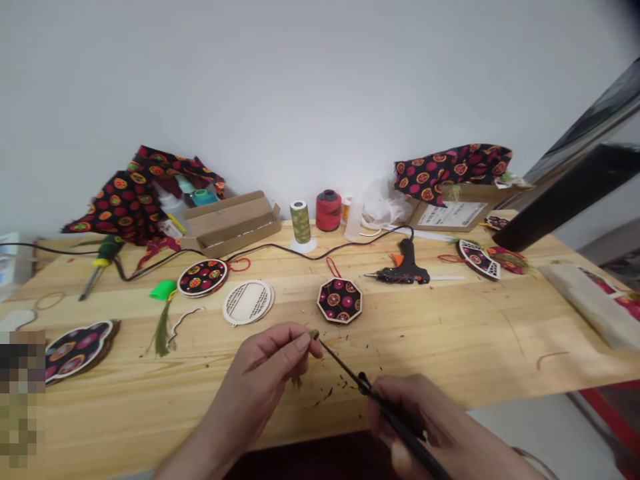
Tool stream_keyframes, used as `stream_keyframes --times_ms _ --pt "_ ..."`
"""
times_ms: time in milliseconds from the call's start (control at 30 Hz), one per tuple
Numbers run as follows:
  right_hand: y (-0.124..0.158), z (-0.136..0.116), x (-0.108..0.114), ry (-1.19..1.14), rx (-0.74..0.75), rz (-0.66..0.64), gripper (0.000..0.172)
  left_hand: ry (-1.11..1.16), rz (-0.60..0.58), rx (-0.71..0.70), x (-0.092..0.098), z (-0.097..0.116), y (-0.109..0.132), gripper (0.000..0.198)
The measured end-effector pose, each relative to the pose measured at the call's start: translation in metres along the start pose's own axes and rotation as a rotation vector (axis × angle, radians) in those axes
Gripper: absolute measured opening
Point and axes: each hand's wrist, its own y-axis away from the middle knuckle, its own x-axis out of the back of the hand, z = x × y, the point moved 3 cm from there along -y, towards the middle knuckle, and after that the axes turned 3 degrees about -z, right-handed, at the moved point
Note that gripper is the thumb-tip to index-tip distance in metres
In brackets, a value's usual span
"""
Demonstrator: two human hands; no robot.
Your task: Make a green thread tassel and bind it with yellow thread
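Pinched between the thumb and fingers of my left hand (pixel 273 363) is an olive-green tassel (pixel 313 333); a few of its strands hang below the fingers. My right hand (pixel 425 413) is closed around dark scissors (pixel 367 387), whose thin tip reaches up to the tassel's head. I cannot tell whether the tip touches it. Just beyond my hands lies an octagonal ornament (pixel 340 301) with patterned dark fabric and a red loop. Left of it rests a round pale wooden lattice piece (pixel 249 302). Small dark scraps are scattered on the table beneath the scissors.
A black glue gun (pixel 407 267) with its cord lies behind right. Thread spools, green (pixel 301 223) and red (pixel 329 211), stand near the wall beside a cardboard box (pixel 233 223). Farther left are a round fabric ornament (pixel 203 277), another tassel (pixel 163 330) and a screwdriver (pixel 97 270).
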Motion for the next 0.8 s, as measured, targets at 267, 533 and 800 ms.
stream_keyframes --times_ms 267,533,800 --pt "0.001 -0.024 0.002 0.295 -0.110 0.101 0.016 -0.136 0.027 -0.042 0.000 0.001 0.002 0.020" --pt "0.001 -0.021 0.004 0.340 -0.105 0.137 0.022 -0.181 0.027 -0.052 0.003 -0.002 0.001 0.020" --pt "0.001 -0.019 0.005 0.342 -0.067 0.149 0.022 -0.184 0.034 -0.066 0.002 -0.004 0.000 0.019"
